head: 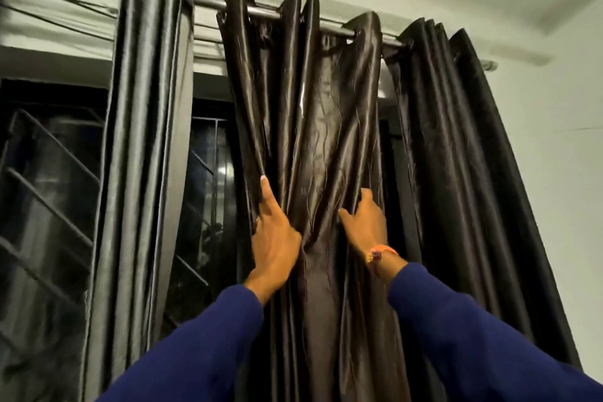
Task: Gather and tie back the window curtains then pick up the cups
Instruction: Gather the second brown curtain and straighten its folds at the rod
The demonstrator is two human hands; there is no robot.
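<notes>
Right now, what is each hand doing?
Left hand: open, straight fingers pressing the middle curtain.
Right hand: fingers curled, gripping a fold of the same curtain.

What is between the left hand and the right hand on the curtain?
In the head view, a gathered fold of the brown curtain lies between the left hand and the right hand; both hands touch it.

The middle curtain panel (313,127) hangs from the curtain rod (261,11), between the two hands. The left hand (275,240) lies on its left folds, the right hand (365,222) on its right folds, both in front of the fabric. Left of the left hand hangs another gathered curtain panel (146,147), with the barred window (42,189) behind it and further left. Right of the right hand hangs a third curtain panel (456,157), with the wall (561,140) beyond it.
</notes>
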